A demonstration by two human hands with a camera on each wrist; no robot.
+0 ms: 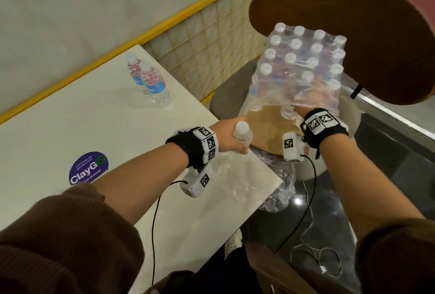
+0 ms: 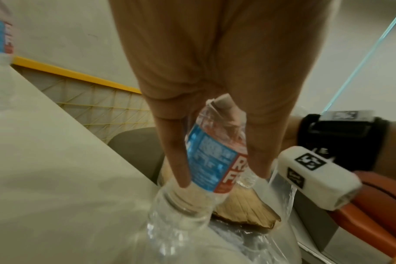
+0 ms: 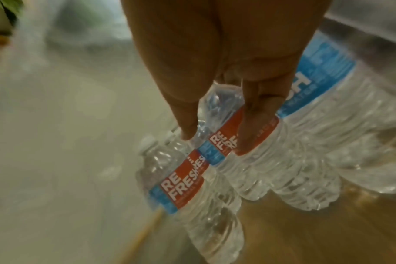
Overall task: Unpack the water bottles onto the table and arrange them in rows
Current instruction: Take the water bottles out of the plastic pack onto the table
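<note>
Now | left hand (image 1: 231, 138) grip closed round bottle (image 1: 242, 133), upright, at surface (image 1: 70, 128) edge; placed pair (image 1: 150, 81) lies far-left | right hand (image 1: 308, 103) grip curled on bottle inside pack (image 1: 299, 65)

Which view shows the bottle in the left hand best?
Left wrist: the bottle fills mid-frame, label readable between the left hand's fingers. Head shows only its cap and neck. Right wrist doesn't show it.

Soft indoor light, head view sharp, wide-angle bending at edges; wrist views dim, blurred; glare spot on floor (image 1: 297, 200).
</note>
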